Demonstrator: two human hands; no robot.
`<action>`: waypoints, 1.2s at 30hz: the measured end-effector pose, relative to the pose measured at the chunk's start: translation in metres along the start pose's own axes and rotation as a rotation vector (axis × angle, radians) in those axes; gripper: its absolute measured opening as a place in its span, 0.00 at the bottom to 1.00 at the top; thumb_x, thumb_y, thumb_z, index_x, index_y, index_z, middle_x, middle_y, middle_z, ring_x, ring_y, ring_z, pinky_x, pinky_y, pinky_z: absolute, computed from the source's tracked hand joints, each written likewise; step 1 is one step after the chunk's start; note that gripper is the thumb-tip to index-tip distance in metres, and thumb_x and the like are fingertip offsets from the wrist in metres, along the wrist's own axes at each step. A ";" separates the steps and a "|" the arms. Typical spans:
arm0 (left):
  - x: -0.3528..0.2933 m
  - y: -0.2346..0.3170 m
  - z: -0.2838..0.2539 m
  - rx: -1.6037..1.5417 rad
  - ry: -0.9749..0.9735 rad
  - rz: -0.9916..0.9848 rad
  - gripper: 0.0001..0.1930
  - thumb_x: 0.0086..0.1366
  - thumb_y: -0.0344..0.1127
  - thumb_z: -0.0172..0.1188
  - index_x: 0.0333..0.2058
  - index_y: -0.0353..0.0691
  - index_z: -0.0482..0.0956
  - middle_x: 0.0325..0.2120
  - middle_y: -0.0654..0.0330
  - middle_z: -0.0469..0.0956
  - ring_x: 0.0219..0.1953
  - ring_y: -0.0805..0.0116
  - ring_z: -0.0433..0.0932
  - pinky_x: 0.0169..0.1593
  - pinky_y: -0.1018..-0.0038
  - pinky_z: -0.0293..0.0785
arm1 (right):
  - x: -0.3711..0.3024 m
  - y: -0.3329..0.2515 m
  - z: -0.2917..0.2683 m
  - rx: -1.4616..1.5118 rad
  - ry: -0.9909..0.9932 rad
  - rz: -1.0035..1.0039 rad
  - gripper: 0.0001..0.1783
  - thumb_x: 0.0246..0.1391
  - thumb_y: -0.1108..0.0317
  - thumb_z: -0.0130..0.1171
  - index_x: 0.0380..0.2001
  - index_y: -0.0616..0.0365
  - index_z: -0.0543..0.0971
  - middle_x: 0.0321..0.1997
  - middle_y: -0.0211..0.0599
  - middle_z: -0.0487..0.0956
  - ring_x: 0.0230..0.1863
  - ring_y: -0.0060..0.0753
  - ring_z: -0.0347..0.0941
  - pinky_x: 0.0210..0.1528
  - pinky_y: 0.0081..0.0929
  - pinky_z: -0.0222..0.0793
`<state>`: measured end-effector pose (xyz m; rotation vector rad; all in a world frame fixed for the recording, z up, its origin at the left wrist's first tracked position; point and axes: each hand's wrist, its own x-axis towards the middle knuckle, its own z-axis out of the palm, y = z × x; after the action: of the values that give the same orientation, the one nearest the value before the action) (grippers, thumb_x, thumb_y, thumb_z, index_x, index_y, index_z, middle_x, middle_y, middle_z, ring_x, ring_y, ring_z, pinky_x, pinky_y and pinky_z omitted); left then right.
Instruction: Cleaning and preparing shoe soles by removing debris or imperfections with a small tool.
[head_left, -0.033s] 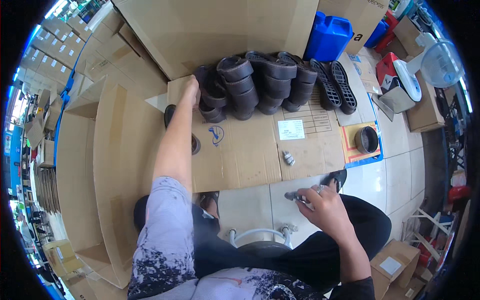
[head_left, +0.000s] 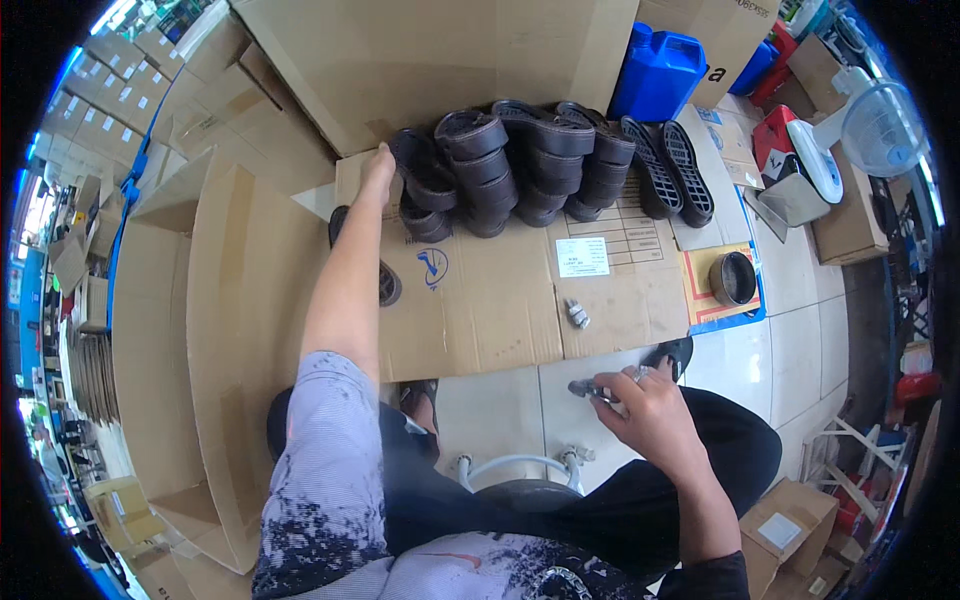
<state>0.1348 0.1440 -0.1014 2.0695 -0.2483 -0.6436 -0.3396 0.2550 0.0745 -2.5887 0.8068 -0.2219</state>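
At the far left end of the row of dark brown shoe soles, my left hand point(head_left: 378, 176) reaches beside the leftmost stack point(head_left: 424, 172). Its fingers are mostly hidden, so I cannot tell if they grip the top sole. Another sole point(head_left: 389, 285) lies partly under my left forearm, and a further dark one point(head_left: 338, 224) shows left of it. Over my right knee, my right hand point(head_left: 650, 410) is closed around a small dark tool point(head_left: 582, 388) with a blackened tip; its exact kind is unclear. A small greyish crumpled piece point(head_left: 577, 314) rests on the cardboard-covered table point(head_left: 480, 330).
More sole stacks point(head_left: 480, 180) stand against a tall cardboard box point(head_left: 440, 60). Two soles point(head_left: 668, 180) lean at right by a blue jug point(head_left: 657, 75). A round dark bowl point(head_left: 733, 279) sits at the right edge. A large open carton point(head_left: 225, 350) stands on my left.
My left hand has shifted slightly up and left. The top sole of the leftmost stack sits a little higher, and more of the sole under my forearm shows. My right hand stays put.
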 end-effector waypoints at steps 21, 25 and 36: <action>-0.605 -0.418 -0.720 -0.263 1.406 -0.049 0.17 0.67 0.49 0.48 0.28 0.42 0.71 0.17 0.68 0.65 0.19 0.77 0.63 0.22 0.74 0.63 | 0.044 0.025 0.104 0.849 0.076 0.351 0.19 0.60 0.55 0.52 0.47 0.56 0.74 0.32 0.31 0.77 0.29 0.21 0.71 0.30 0.15 0.62; -0.710 -0.647 -0.672 -0.444 0.848 -0.644 0.15 0.63 0.48 0.52 0.34 0.41 0.74 0.24 0.58 0.76 0.24 0.64 0.76 0.29 0.67 0.73 | 0.067 0.034 0.098 1.060 -0.072 0.529 0.21 0.57 0.54 0.55 0.49 0.55 0.74 0.38 0.32 0.77 0.34 0.25 0.72 0.36 0.18 0.64; -0.647 -0.733 -0.465 0.210 0.490 -1.146 0.61 0.49 0.54 0.67 0.64 0.31 0.29 0.52 0.41 0.69 0.53 0.46 0.70 0.57 0.59 0.66 | 0.018 -0.017 0.051 0.773 0.073 0.491 0.22 0.57 0.54 0.56 0.51 0.53 0.72 0.32 0.28 0.76 0.31 0.21 0.71 0.32 0.16 0.62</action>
<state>-0.2152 1.1524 -0.2826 2.3773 1.2743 -0.7260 -0.3026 0.2750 0.0368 -1.6251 1.0869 -0.3874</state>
